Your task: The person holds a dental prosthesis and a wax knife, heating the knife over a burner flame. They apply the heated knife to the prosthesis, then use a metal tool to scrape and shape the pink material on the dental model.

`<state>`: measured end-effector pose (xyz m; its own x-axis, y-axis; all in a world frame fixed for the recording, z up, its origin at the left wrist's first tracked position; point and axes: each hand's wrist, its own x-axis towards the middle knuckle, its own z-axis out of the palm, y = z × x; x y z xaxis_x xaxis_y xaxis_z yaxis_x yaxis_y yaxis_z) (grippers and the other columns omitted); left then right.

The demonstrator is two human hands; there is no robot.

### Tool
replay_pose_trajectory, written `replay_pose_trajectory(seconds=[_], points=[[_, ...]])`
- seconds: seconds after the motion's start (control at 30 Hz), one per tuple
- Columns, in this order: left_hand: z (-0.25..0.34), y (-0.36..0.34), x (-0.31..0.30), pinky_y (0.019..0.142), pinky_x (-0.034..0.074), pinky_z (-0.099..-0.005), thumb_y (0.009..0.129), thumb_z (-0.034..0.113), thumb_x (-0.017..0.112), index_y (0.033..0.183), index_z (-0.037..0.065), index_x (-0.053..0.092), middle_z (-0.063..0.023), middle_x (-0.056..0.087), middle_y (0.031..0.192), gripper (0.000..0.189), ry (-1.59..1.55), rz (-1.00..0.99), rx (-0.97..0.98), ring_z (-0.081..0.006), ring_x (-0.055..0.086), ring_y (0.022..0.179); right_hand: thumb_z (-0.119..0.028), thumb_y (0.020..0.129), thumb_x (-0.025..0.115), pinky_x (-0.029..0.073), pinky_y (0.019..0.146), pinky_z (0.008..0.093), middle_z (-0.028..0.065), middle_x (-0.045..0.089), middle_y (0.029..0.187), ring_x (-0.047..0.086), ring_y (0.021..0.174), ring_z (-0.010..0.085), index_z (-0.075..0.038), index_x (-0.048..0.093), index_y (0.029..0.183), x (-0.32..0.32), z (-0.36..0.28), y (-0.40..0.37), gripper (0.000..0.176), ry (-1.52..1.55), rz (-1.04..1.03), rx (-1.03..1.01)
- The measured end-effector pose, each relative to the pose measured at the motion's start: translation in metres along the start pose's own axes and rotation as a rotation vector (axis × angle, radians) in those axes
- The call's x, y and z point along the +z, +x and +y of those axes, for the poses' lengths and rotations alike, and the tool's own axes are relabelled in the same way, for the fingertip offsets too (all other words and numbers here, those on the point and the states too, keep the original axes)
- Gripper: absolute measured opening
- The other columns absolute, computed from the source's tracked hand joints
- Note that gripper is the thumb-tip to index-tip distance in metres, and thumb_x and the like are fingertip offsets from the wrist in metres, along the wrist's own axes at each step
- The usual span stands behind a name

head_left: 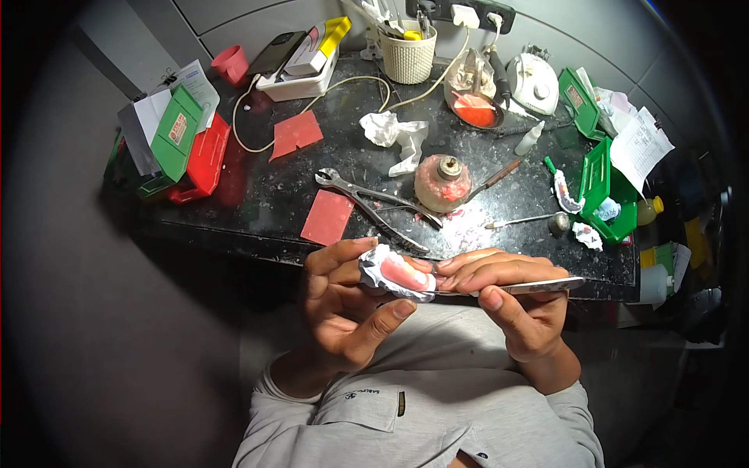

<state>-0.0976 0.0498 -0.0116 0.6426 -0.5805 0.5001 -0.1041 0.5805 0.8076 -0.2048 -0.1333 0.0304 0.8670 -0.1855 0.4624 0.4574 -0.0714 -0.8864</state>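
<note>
My left hand (343, 312) grips a white plaster dental cast (374, 264) with fingers and thumb around its edges. Smooth pink wax (402, 272) covers part of the cast's upper face. Between the thumb and fingers of my right hand (519, 300) lies a slim metal wax knife (546, 286), its broad end pointing right. The tool's thin tip meets the cast's right edge, and the right fingertips are close beside it. Both hands are in front of the bench's near edge, above my lap.
On the dark bench (257, 210) lie pliers (374, 210), pink wax sheets (327, 217) and a wax-smeared spirit burner (442, 183). A knife (496, 176), a thin tool (527, 221) and crumpled tissue (398, 136) are nearby. Green boxes (597, 187) stand right, a red box (204, 160) left.
</note>
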Motion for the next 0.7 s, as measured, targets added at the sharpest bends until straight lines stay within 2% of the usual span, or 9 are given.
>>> replay_pose_trajectory(seconds=[0.03,0.1,0.13,0.2,0.3,0.5,0.57,0.6,0.7], points=[[0.000,-0.001,0.000,0.096,0.055,-0.0372,0.082,-0.014,0.066,0.135,-0.009,0.028,-0.0263,0.066,0.110,0.066,0.001,0.001,0.002,-0.0299,0.069,0.104,-0.001,0.090,0.063,0.054,0.093,0.0439,0.0208,0.074,0.094,0.070,0.101,0.0353,0.008,0.072,0.098,0.000,0.003,0.000,0.015,-0.005,0.000,-0.010],[-0.002,-0.002,0.001,0.093,0.056,-0.0413,0.084,-0.006,0.068,0.139,0.004,0.028,-0.0269,0.065,0.111,0.069,0.026,0.045,-0.061,-0.0297,0.069,0.100,-0.001,0.090,0.063,0.054,0.094,0.0440,0.0207,0.074,0.094,0.070,0.102,0.0353,0.008,0.072,0.098,0.000,0.008,-0.001,0.015,-0.010,-0.002,-0.021],[-0.004,-0.003,0.001,0.093,0.056,-0.0413,0.084,-0.006,0.068,0.139,0.004,0.028,-0.0269,0.065,0.111,0.069,0.027,0.046,-0.059,-0.0297,0.069,0.100,-0.001,0.090,0.062,0.053,0.094,0.0441,0.0207,0.074,0.094,0.069,0.103,0.0352,0.008,0.072,0.097,0.000,0.010,-0.001,0.015,0.008,0.004,-0.014],[-0.007,-0.004,0.000,0.096,0.056,-0.0352,0.085,-0.012,0.067,0.136,-0.006,0.029,-0.0220,0.065,0.113,0.064,-0.012,0.053,-0.031,-0.0294,0.068,0.107,-0.002,0.090,0.062,0.053,0.095,0.0443,0.0206,0.074,0.094,0.069,0.103,0.0350,0.008,0.072,0.097,0.000,0.012,-0.002,0.016,0.027,0.009,-0.006],[-0.004,-0.002,0.000,0.096,0.056,-0.0352,0.087,-0.010,0.067,0.135,-0.006,0.030,-0.0212,0.066,0.111,0.061,0.079,0.020,-0.016,-0.0291,0.067,0.109,-0.003,0.092,0.061,0.052,0.096,0.0448,0.0212,0.073,0.095,0.068,0.105,0.0349,0.009,0.072,0.097,0.001,0.015,-0.004,0.016,0.095,0.017,0.031],[-0.009,0.002,0.004,0.094,0.057,-0.0341,0.090,-0.010,0.063,0.136,-0.002,0.033,-0.0206,0.065,0.112,0.056,0.176,0.050,0.004,-0.0259,0.068,0.108,-0.005,0.096,0.058,0.050,0.099,0.0432,0.0274,0.068,0.113,0.065,0.111,0.0322,0.009,0.069,0.103,0.002,0.023,-0.010,0.019,0.294,0.066,0.142],[-0.014,0.001,0.004,0.092,0.057,-0.0327,0.091,-0.010,0.063,0.136,0.000,0.035,-0.0203,0.064,0.115,0.054,0.231,0.041,0.030,-0.0237,0.067,0.108,-0.005,0.098,0.057,0.050,0.100,0.0414,0.0299,0.065,0.119,0.065,0.111,0.0316,0.011,0.068,0.105,0.001,0.025,-0.011,0.021,0.468,0.181,0.314],[-0.018,0.002,0.004,0.091,0.057,-0.0323,0.091,-0.009,0.063,0.135,0.000,0.036,-0.0201,0.064,0.116,0.053,0.310,0.035,0.079,-0.0231,0.067,0.108,-0.007,0.098,0.058,0.049,0.101,0.0409,0.0304,0.065,0.118,0.065,0.113,0.0322,0.011,0.068,0.104,0.000,0.026,-0.011,0.022,0.517,0.219,0.378],[-0.029,0.004,0.001,0.092,0.057,-0.0322,0.091,-0.009,0.063,0.136,-0.001,0.039,-0.0194,0.062,0.119,0.051,0.410,0.046,0.150,-0.0226,0.067,0.108,-0.009,0.098,0.058,0.049,0.100,0.0417,0.0310,0.066,0.117,0.065,0.113,0.0332,0.011,0.068,0.105,-0.014,0.031,-0.017,0.023,0.608,0.203,0.383]])
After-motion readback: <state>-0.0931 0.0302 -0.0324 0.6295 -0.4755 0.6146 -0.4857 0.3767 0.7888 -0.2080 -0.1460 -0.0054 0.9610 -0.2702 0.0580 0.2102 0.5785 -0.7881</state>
